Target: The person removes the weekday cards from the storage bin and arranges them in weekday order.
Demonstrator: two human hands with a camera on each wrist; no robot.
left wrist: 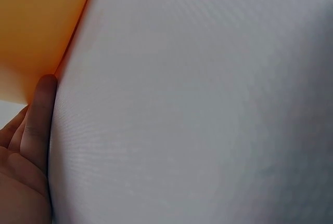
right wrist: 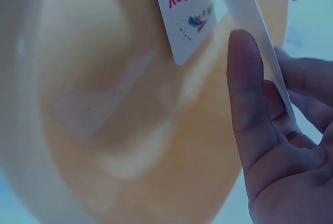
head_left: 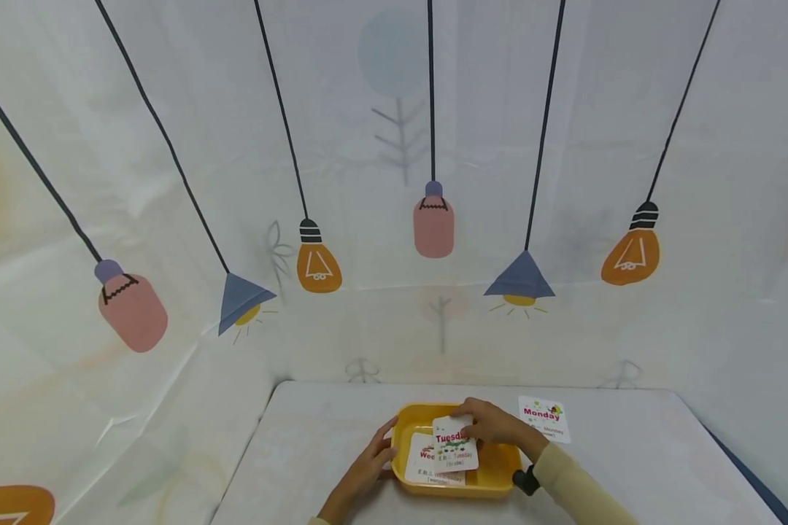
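Observation:
A yellow plastic tray (head_left: 456, 492) stands on the white table. My left hand (head_left: 368, 463) rests against its left side, with extended fingers (left wrist: 40, 120) touching the outer wall in the left wrist view. My right hand (head_left: 492, 424) pinches a white "Tuesday" card (head_left: 456, 457) by its upper right edge, over the tray. In the right wrist view this card (right wrist: 260, 31) is seen edge-on between thumb and fingers. A "Wednesday" card (head_left: 420, 470) lies in the tray, partly covered by the Tuesday card.
A "Monday" card (head_left: 543, 419) lies on the white tabletop (head_left: 315, 423), right of the tray and behind my right forearm. Pale cloth printed with hanging lamps (head_left: 433, 230) closes off the back and left. A black strap (head_left: 527, 481) is on my right wrist.

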